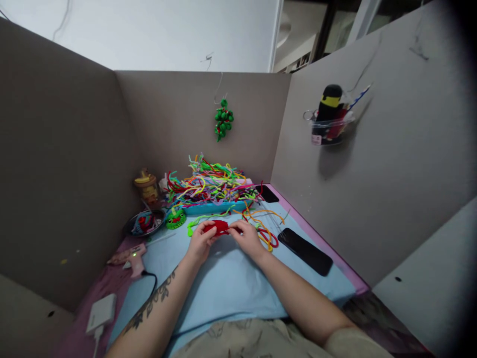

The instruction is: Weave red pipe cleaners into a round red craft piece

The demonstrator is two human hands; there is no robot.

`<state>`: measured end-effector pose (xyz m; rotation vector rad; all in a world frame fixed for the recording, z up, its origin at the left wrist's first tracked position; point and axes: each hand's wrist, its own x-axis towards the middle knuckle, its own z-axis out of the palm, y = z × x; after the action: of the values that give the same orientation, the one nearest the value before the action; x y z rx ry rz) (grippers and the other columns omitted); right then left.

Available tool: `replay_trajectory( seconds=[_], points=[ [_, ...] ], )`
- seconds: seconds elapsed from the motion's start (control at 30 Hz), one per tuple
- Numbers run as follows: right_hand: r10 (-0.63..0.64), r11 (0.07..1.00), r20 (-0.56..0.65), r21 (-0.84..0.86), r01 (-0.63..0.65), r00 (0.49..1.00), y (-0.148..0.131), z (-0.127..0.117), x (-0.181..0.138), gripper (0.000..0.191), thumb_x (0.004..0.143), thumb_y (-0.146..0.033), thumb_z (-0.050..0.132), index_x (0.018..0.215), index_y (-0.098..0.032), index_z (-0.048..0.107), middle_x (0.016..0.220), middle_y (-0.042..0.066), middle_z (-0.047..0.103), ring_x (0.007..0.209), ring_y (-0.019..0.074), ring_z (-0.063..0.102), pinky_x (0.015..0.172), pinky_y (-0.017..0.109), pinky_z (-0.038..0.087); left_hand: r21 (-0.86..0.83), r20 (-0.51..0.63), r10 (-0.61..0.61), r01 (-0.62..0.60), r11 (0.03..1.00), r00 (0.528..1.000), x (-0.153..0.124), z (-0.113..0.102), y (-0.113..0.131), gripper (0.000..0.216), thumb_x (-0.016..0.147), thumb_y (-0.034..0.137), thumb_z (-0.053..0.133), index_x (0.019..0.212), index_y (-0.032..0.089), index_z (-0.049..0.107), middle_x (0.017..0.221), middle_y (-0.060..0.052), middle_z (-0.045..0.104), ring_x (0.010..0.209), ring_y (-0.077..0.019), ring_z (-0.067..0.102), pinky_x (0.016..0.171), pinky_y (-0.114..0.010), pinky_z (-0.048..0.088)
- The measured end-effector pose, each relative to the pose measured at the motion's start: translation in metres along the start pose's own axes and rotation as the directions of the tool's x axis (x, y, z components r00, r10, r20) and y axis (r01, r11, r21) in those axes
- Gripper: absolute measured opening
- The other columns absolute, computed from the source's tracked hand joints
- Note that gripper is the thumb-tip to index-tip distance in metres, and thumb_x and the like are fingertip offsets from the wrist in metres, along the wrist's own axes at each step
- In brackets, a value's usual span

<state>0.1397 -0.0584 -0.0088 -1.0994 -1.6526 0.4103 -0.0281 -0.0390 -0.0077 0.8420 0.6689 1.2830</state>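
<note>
While the left hand (pixel 201 239) holds a red fuzzy piece (pixel 221 227) clamped between thumb and fingers, the right hand (pixel 246 235) pinches its right end (the exact fingertip contact is too small to make out). Both hands are over a blue cloth (pixel 231 291), and the red piece is in front of a blue tray (pixel 214 208) heaped with colorful pipe cleaners (pixel 208 185). Left of it lie a green toy (pixel 175 219) and a pink glue gun (pixel 136 258); a black phone (pixel 305 251) lies to the right.
</note>
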Motion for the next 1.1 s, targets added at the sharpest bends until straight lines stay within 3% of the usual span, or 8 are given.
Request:
replay_trajectory(
  seconds=[0.37,0.57,0.77,0.87,1.1],
  points=[
    [0.136,0.988,-0.037,0.076,-0.133,0.990,0.001,0.000,0.003,0.011,0.076,-0.026,0.059,0.068,-0.019,0.062,0.067,0.001,0.061,0.065,0.0152,0.055,0.063,0.026,0.042,-0.052,0.045,-0.122,0.124,0.991,0.992,-0.001,-0.004,0.004,0.029,0.062,0.019,0.076,0.085,0.019,0.058,0.092,-0.005,0.070,0.084,-0.0191,0.066,0.073,-0.031,0.051],
    [0.282,0.888,0.025,0.373,-0.271,0.959,0.006,0.009,-0.001,0.015,0.075,-0.032,0.061,0.073,-0.019,0.055,0.061,-0.003,0.057,0.056,0.0128,0.052,0.054,0.024,0.039,-0.059,0.097,-0.170,0.176,0.983,0.981,-0.001,-0.005,0.002,0.023,0.066,0.020,0.073,0.084,0.020,0.058,0.093,-0.003,0.069,0.080,-0.0163,0.065,0.076,-0.031,0.051],
    [0.388,0.775,-0.019,0.549,-0.314,0.922,0.009,0.017,-0.001,0.020,0.068,-0.033,0.068,0.071,-0.019,0.054,0.061,-0.003,0.057,0.055,0.0120,0.052,0.056,0.024,0.040,-0.138,0.148,-0.245,0.265,0.954,0.958,-0.001,-0.006,0.002,0.025,0.071,0.022,0.070,0.094,0.023,0.059,0.100,-0.003,0.068,0.083,-0.0172,0.064,0.074,-0.033,0.052],
    [0.342,0.813,-0.049,0.517,-0.269,0.938,0.004,0.017,-0.002,0.018,0.069,-0.032,0.066,0.070,-0.019,0.054,0.062,-0.002,0.057,0.058,0.0130,0.054,0.058,0.025,0.043,-0.151,0.165,-0.239,0.264,0.953,0.957,-0.003,-0.004,0.001,0.038,0.073,0.025,0.069,0.108,0.028,0.057,0.108,-0.003,0.066,0.085,-0.0161,0.064,0.076,-0.033,0.052],
    [0.152,0.974,-0.144,0.193,-0.123,0.978,-0.008,0.019,-0.011,0.008,0.076,-0.026,0.058,0.071,-0.019,0.058,0.067,-0.001,0.059,0.065,0.0141,0.055,0.064,0.026,0.045,-0.101,0.089,-0.134,0.143,0.985,0.987,-0.008,0.006,-0.009,0.061,0.071,0.024,0.072,0.125,0.035,0.045,0.110,-0.001,0.065,0.090,-0.0147,0.065,0.087,-0.034,0.049]
  ],
)
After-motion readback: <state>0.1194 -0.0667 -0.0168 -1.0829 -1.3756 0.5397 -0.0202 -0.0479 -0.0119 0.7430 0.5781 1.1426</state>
